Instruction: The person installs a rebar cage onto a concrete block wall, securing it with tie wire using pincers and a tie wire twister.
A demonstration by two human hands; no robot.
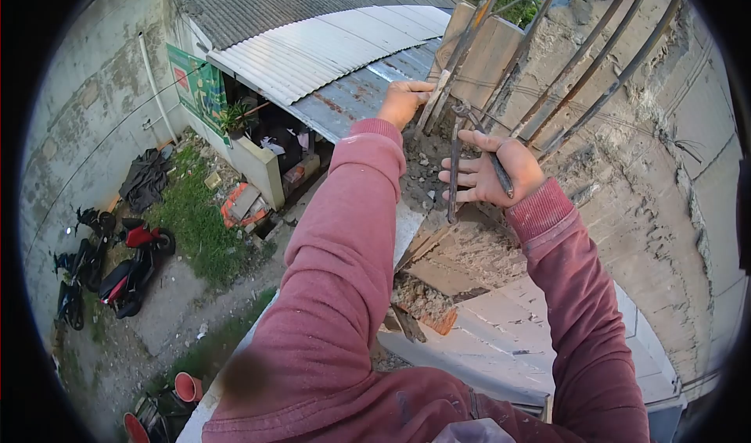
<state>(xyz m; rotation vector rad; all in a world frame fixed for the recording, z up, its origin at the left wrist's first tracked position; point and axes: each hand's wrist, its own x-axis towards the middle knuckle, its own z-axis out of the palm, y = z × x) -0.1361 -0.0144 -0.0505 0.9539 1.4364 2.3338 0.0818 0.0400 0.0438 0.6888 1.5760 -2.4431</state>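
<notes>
My left hand (403, 104) is closed, fingertips pinched at a pale narrow strip (432, 105) beside an upright steel bar (472, 35); what lies between the fingers is hidden. My right hand (507, 171), palm turned up, holds a pair of dark pincers (453, 173). Their handles are spread, one lying across the palm and the other at the outstretched fingers. The jaws are up by the foot of the steel bars, where thin wire crosses them. Behind the bars stands a wooden board (486, 61).
Several rusty bars (598, 44) slant up from rough concrete (665, 122) at right. A broken brick (442, 320) and rubble lie below my hands. Past the wall edge, far below, are parked motorcycles (133, 267), grass (211, 247) and a corrugated roof (328, 48).
</notes>
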